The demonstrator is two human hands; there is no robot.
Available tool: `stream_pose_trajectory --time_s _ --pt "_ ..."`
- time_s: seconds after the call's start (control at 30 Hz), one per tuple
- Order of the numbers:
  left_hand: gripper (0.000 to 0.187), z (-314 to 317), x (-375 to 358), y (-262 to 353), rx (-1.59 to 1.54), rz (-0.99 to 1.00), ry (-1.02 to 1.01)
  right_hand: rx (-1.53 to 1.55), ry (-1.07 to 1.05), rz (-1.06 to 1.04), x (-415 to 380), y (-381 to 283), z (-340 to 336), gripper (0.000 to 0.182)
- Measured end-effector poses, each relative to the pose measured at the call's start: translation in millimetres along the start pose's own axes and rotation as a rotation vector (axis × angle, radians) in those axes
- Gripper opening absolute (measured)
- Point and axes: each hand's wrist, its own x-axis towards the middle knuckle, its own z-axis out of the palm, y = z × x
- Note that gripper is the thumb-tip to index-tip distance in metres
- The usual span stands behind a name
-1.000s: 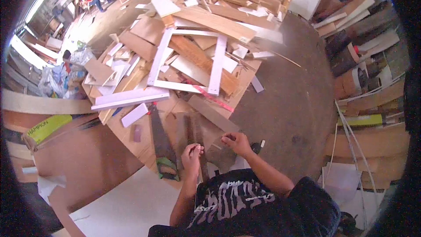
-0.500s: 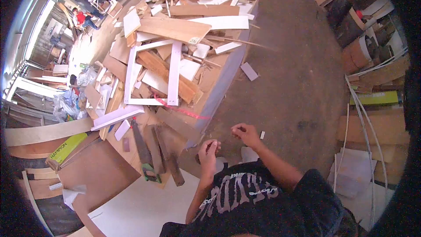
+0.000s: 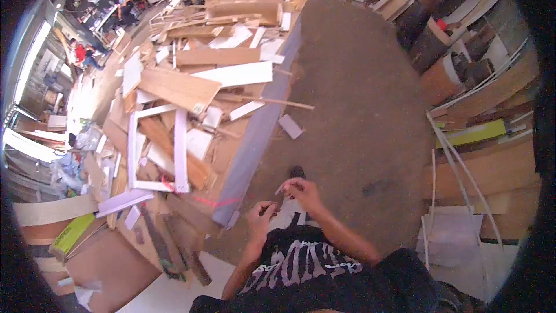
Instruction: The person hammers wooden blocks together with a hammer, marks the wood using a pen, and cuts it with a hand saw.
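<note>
My left hand (image 3: 262, 215) is raised in front of my body, its fingers curled in. Beside it and slightly higher, my right hand (image 3: 302, 193) has thumb and fingers pinched together. A thin pale sliver shows at its fingertips, too small to name. The hands are close but apart, over my light trousers (image 3: 286, 214) and a dark shoe (image 3: 297, 172). Nearest on the left is the workbench edge, covered with grey cloth (image 3: 246, 168). On the bench lie a white wooden frame (image 3: 181, 150), a red strap or tape (image 3: 214, 202) and a handsaw (image 3: 155, 226).
Boards and offcuts (image 3: 179, 87) are heaped over the bench. A small pale block (image 3: 291, 127) lies on the concrete floor (image 3: 353, 98). Sheets and long strips (image 3: 463, 174) lean along the right side. Two people (image 3: 84, 55) sit far back at left.
My view has shifted forward and to the right, so the bench sits further left and lower. A shoe has come into view below my hands. Both hands stay raised, the right one nearer the left.
</note>
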Motion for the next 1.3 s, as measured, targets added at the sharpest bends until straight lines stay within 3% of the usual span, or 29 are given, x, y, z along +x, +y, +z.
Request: stream_pose_trajectory --time_s 0.1,0.27,0.33,0.47,0.53,0.67,0.73,0.93,1.1,1.17,1.23,1.3 --pt "0.014 42.1 45.4 31.3 0.16 0.162 -0.105 -0.186 -0.049 -0.041 18.0 -4.9 -40.8 0.018" --pt "0.016 133.7 132.2 96.3 -0.014 0.245 -0.176 -0.287 0.045 0.002 78.8 -78.4 -125.1 0.017" --pt "0.018 163.8 162.1 130.2 -0.075 0.233 -0.271 -0.097 0.216 0.07 100.7 -122.9 -151.1 0.016" --pt "0.018 214.4 211.9 173.0 0.003 0.326 -0.344 -0.035 0.3 -0.049 160.0 -141.0 -216.3 0.016" --pt "0.017 238.0 227.1 182.1 -0.021 0.271 -0.328 0.055 0.405 -0.087 178.0 -149.9 -231.5 0.015" --pt "0.017 289.9 267.1 191.2 -0.044 0.266 -0.351 -0.019 0.394 -0.106 233.4 -122.5 -289.7 0.014" --pt "0.017 320.0 283.8 201.8 0.027 0.257 -0.334 0.08 0.433 0.016 249.1 -132.5 -311.5 0.015" --pt "0.016 431.2 332.0 247.3 0.129 0.314 -0.277 0.078 0.344 -0.01 342.7 -155.6 -438.3 0.016" --pt "0.017 528.4 371.3 298.7 0.157 0.41 -0.248 -0.082 0.232 -0.087 400.9 -232.5 -519.8 0.02" --pt "0.017 557.9 377.8 330.0 0.077 0.395 -0.199 -0.168 0.16 -0.123 424.0 -253.9 -545.6 0.021" --pt "0.017 576.2 393.3 346.1 0.049 0.335 -0.18 -0.144 0.097 -0.008 451.5 -280.9 -560.9 0.022" --pt "0.017 589.8 416.3 364.6 0.014 0.297 -0.159 -0.16 0.036 -0.074 496.1 -281.7 -579.1 0.022"
